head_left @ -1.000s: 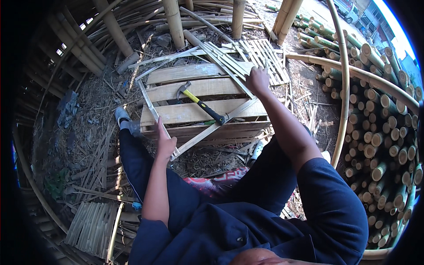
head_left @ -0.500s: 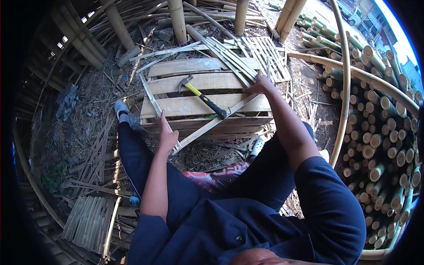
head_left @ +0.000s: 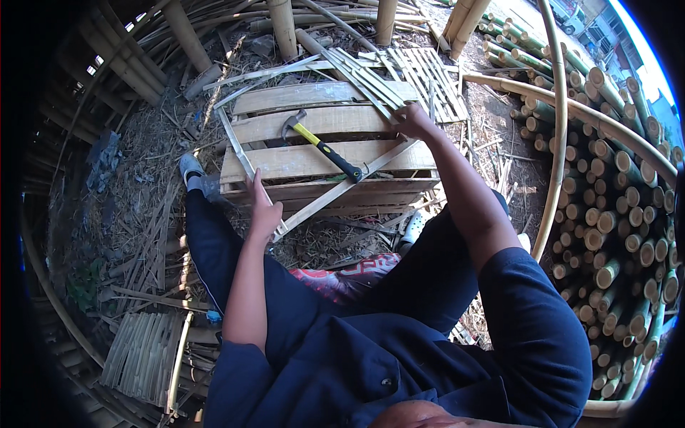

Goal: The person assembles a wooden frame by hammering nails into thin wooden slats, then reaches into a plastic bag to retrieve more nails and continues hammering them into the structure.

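Observation:
A frame of thin bamboo strips [head_left: 239,151] lies slanted over a slatted wooden crate [head_left: 285,165], with one corner jutting past its near edge. My left hand [head_left: 265,211] is closed round the frame's left strip near that corner. My right hand [head_left: 415,121] is at the crate's far right, its fingers bent about the near ends of several loose bamboo strips [head_left: 360,82]; the fingertips are partly hidden. A claw hammer [head_left: 321,147] with a yellow and black handle rests on the crate top, its grip end by the frame's front strip [head_left: 321,205].
A slatted bamboo panel [head_left: 433,82] lies beyond the crate on the right. Stacked cut bamboo poles [head_left: 606,214] fill the right side behind a curved bamboo rail [head_left: 560,143]. Another slatted panel [head_left: 143,349] is at the lower left. Upright bamboo posts [head_left: 282,28] stand at the back.
My right hand has moved slightly away from me and left, from the frame's right end toward the loose strips' ends. The left hand keeps its hold; the view has shifted a little.

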A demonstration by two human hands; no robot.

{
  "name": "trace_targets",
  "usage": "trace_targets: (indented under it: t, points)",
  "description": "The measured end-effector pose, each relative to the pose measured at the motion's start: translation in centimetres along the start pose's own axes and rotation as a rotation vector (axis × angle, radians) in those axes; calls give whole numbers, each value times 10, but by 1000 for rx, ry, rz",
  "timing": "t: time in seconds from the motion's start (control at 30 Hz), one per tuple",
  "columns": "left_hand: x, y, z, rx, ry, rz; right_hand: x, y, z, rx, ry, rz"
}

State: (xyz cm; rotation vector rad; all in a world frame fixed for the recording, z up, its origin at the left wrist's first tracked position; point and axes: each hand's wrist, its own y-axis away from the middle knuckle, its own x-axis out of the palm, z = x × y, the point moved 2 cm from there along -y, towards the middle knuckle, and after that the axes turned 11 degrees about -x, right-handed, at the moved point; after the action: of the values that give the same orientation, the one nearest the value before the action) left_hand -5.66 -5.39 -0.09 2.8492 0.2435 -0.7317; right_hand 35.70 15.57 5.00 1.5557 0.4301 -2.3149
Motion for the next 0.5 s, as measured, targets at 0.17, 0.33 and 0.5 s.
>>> trace_targets:
  t: [0.17, 0.33, 0.5]
  points:
    - [-5, 2, 1, -3, -20, -17, 6, -5, 4, 10, 63, 145]
    - [0, 2, -5, -19, -6, -21, 8, -3, -9, -247, 260, 73]
    - [-1, 3, -3, 20, -21, -55, 8, 1, -5, -206, 210, 67]
